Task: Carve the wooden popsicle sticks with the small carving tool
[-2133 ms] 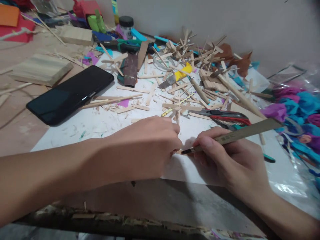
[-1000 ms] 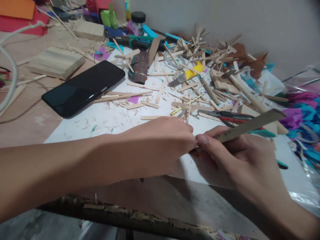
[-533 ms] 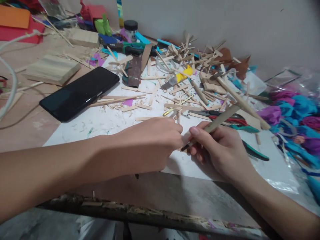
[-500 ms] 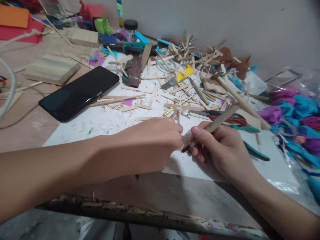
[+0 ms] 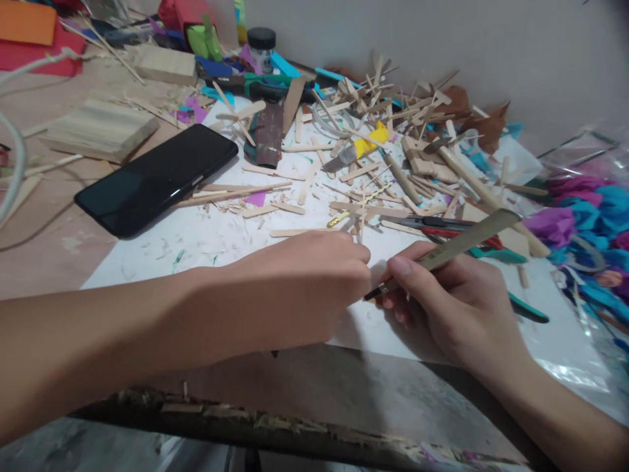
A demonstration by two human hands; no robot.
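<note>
My right hand (image 5: 449, 298) grips a slim olive-grey pen (image 5: 455, 246) with a dark tip. Its barrel leans up to the right, and the tip points down-left beside my left knuckles. Over the front part of the white paper (image 5: 147, 262), my left hand (image 5: 319, 282) is closed with its back toward me. Its curled fingertips are turned away, so whatever they pinch is hidden. Just behind the hands lie craft sticks (image 5: 304, 233) and red-handled pliers (image 5: 457, 233), partly covered by the pen.
A black phone (image 5: 157, 180) rests at the left by wood blocks (image 5: 101, 131). Loose sticks, a yellow-handled blade tool (image 5: 358, 147) and a dark-lidded jar (image 5: 261, 49) crowd the back. Coloured crepe paper (image 5: 584, 210) is heaped at right. A worn table edge (image 5: 236, 419) runs in front.
My right hand has shifted slightly right, and the pen leans lower, its upper end farther right. My left hand stays closed, moved a little rightward with the view.
</note>
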